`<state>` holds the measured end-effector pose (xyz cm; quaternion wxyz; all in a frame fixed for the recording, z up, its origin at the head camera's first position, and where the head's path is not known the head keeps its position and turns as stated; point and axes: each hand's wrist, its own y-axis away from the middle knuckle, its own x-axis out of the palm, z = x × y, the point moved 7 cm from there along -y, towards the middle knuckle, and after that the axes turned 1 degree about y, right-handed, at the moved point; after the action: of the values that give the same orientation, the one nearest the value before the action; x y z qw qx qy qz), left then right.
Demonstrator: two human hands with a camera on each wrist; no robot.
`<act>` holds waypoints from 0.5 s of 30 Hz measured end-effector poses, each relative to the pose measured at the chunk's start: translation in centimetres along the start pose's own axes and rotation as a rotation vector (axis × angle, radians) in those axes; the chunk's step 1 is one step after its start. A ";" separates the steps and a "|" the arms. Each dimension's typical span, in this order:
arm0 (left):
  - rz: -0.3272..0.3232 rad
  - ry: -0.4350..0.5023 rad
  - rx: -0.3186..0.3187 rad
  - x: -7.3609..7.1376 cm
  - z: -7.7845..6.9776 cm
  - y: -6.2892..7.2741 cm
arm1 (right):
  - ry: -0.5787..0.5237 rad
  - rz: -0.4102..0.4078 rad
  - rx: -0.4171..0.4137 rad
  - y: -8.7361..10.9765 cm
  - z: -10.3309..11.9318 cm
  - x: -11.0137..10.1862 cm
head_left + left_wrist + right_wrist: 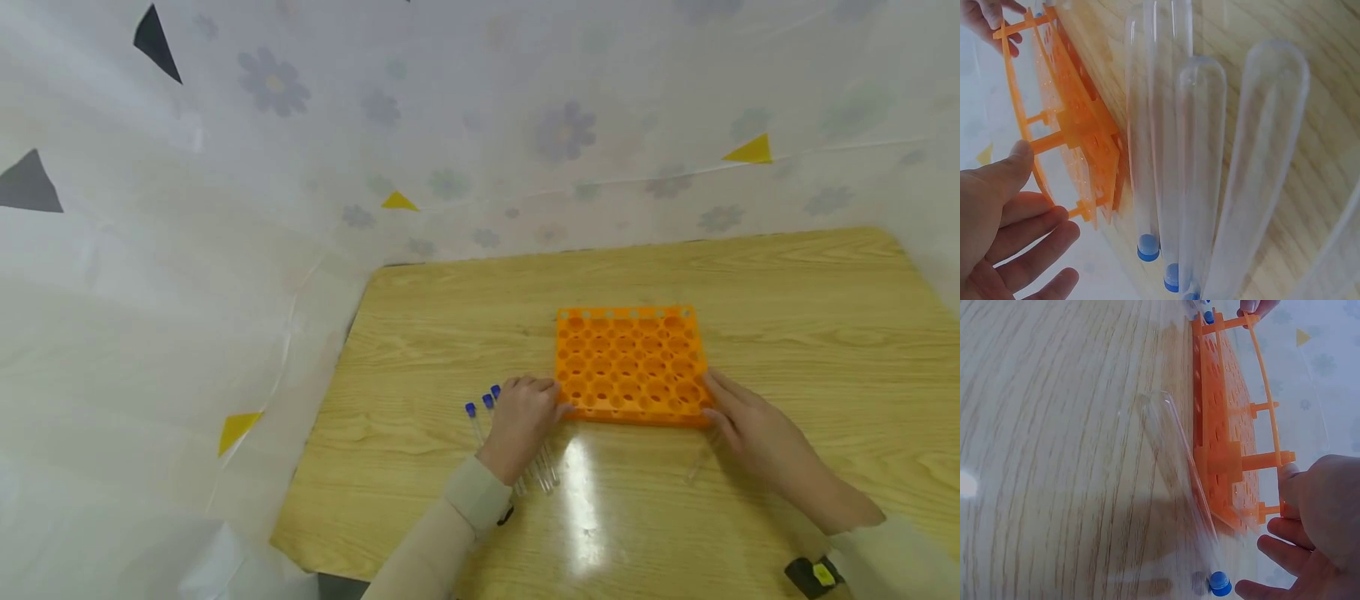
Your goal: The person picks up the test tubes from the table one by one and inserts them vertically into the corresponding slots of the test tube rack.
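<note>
In the head view an orange test tube rack [628,377] with rows of round holes sits on the table. My left hand [521,421] grips its left end, the thumb at the near corner. At the right end, my right hand [761,433] holds the rack between thumb and fingers. Under and beside the left hand lie several clear test tubes [1200,156] with blue caps, partly hidden in the head view. A single blue-capped tube [1179,456] lies beside the rack near the right hand. Both wrist views show thumbs on the rack's top plate.
The wood-grain table [450,317] extends to all sides of the rack. Behind it hangs a pale flower-print sheet [487,125] with yellow triangles, and white sheeting [150,350] covers the left side. A glare spot shines on the near tabletop.
</note>
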<state>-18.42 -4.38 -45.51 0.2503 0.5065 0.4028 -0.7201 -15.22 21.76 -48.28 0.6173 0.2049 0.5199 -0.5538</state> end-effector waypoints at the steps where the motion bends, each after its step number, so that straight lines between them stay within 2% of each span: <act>1: -0.001 0.002 0.000 0.0 0.0 0.1 | 0.003 -0.005 -0.002 0.1 0.0 0.0; 15: -0.023 0.086 -0.030 -0.5 0.1 1.0 | 0.001 -0.059 -0.049 0.6 1.0 -0.2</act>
<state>-17.51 -5.02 -45.36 0.2323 0.5283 0.4299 -0.6943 -14.24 21.24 -47.96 0.6051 0.1745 0.5397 -0.5587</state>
